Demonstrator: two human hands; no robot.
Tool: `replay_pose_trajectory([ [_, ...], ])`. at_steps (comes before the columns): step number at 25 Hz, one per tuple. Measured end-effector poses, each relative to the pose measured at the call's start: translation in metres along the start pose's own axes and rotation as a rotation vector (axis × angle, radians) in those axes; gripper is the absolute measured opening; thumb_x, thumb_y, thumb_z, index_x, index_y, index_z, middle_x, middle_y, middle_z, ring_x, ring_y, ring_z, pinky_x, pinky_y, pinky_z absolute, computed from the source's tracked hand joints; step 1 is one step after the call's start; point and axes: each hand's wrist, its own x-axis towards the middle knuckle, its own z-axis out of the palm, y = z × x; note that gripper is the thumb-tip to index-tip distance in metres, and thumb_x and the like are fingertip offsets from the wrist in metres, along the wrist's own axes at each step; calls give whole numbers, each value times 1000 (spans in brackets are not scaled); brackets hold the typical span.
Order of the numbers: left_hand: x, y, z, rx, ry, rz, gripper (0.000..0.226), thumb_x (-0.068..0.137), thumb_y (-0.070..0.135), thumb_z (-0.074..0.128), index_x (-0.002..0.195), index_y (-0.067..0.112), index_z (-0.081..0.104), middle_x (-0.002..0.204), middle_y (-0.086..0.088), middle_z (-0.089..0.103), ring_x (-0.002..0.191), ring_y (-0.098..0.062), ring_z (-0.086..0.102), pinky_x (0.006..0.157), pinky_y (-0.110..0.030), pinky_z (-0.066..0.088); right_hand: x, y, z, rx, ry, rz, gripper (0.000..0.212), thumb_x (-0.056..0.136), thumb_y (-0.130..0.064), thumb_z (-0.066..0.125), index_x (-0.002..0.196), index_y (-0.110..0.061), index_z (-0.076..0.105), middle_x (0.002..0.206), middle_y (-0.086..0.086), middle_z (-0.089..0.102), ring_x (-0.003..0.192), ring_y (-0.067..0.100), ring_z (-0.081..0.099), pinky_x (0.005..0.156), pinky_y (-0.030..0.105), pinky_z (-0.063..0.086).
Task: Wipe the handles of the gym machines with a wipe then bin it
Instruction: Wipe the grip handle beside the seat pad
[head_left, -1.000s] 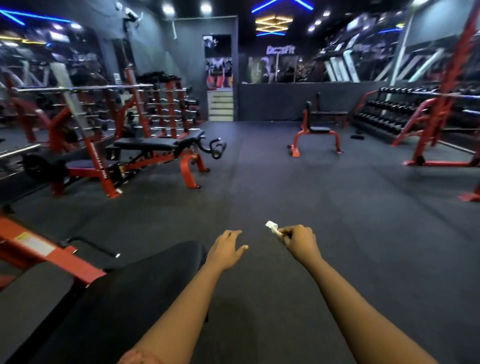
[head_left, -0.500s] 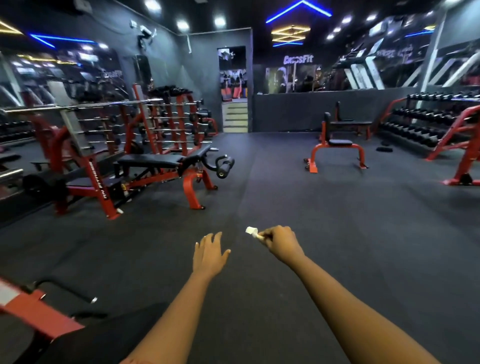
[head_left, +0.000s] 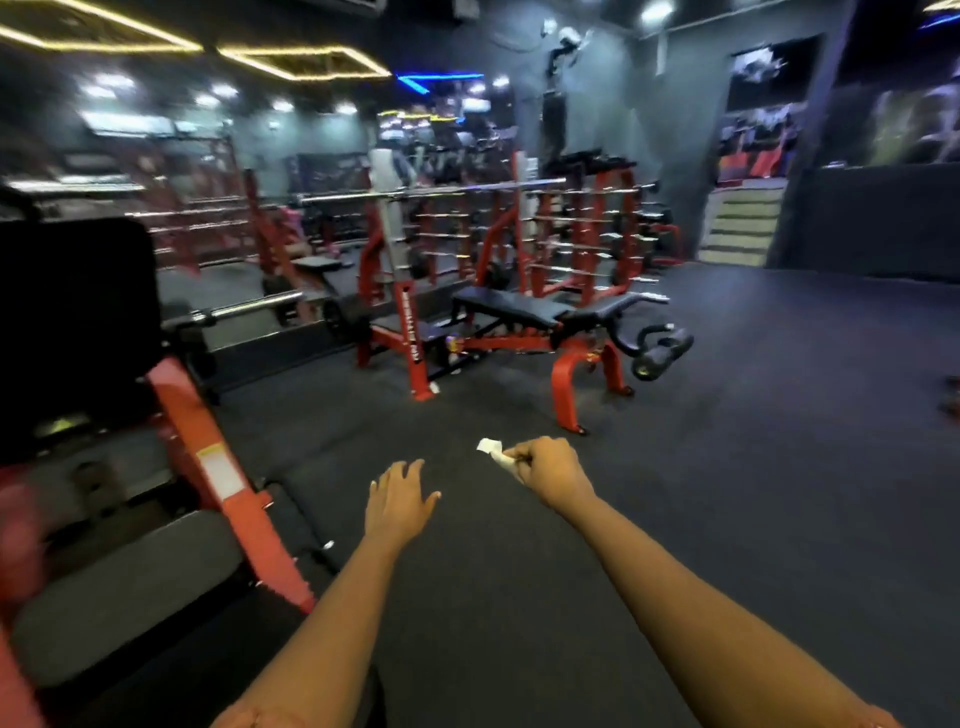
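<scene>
A white wipe (head_left: 492, 453) is pinched in the curled fingers of the right hand (head_left: 551, 472) — the left hand (head_left: 397, 500) is held open, fingers spread, above the dark floor (head_left: 727, 467).

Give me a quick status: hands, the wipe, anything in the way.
Left hand open, holding nothing. Right hand pinching the white wipe, touching no machine. No bin in view; red-framed bench ahead across the dark floor.

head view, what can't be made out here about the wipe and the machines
Wipe: only a white tip shows; the right hand gripping it hides the rest.
Red machine at left: motion-blurred, cut by the left edge; handles not discernible.
Far racks: blurred, too small for detail.
Bin: none in the head view.
</scene>
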Motion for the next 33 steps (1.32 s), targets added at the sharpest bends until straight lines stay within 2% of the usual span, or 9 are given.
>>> replay_pose_trajectory([
  [5,80,-25,2,71,43,-227,61,93,38,51,144,15,28,144,-11,34,131,-30,38,111,-43,27,130,4,32,38,-152,-173,30,89,-14,50,113,-22,67,107,8,69,94,27,63,80,34,51],
  [9,154,-63,12,98,71,-332,61,92,38,51,143,14,28,142,-12,36,130,-29,39,109,-38,30,230,-10,70,58,-211,-308,27,90,-17,52,111,-22,68,106,8,69,95,26,63,73,24,43],
  [10,175,-75,14,87,79,-365,61,92,38,51,143,14,29,142,-13,36,130,-29,39,109,-37,30,256,-15,79,70,-229,-337,27,89,-17,52,111,-21,68,105,9,70,96,27,63,73,24,42],
  [13,241,-106,10,70,103,-447,62,92,36,53,144,12,29,143,-14,36,131,-31,39,108,-38,31,337,-32,102,93,-282,-401,26,89,-16,54,110,-20,69,107,9,69,99,28,63,85,32,48],
  [16,289,-131,7,67,111,-500,62,92,35,53,144,13,29,144,-14,37,132,-31,37,108,-39,31,402,-47,130,109,-311,-472,26,89,-16,55,111,-20,68,107,9,70,98,28,63,83,33,49],
  [21,373,-198,16,85,94,-615,62,91,38,53,144,14,29,144,-12,37,130,-30,38,106,-39,32,510,-82,202,100,-422,-524,27,88,-13,53,110,-20,68,106,8,70,96,26,64,80,32,49],
  [26,447,-268,21,28,120,-735,63,90,35,55,144,15,29,145,-14,34,131,-32,37,109,-44,30,613,-135,277,84,-484,-628,27,89,-14,52,109,-18,69,104,12,70,95,30,63,81,35,48],
  [31,486,-348,49,-112,52,-883,63,90,31,57,144,12,29,143,-16,36,130,-34,39,109,-45,31,680,-181,376,90,-630,-574,30,87,-9,50,106,-18,70,104,14,70,97,32,63,83,36,50],
  [33,497,-376,67,-185,44,-921,62,91,30,56,144,12,28,143,-18,36,130,-35,39,109,-45,31,695,-187,415,104,-661,-523,29,87,-8,50,102,-19,72,100,14,70,94,30,64,76,31,48],
])
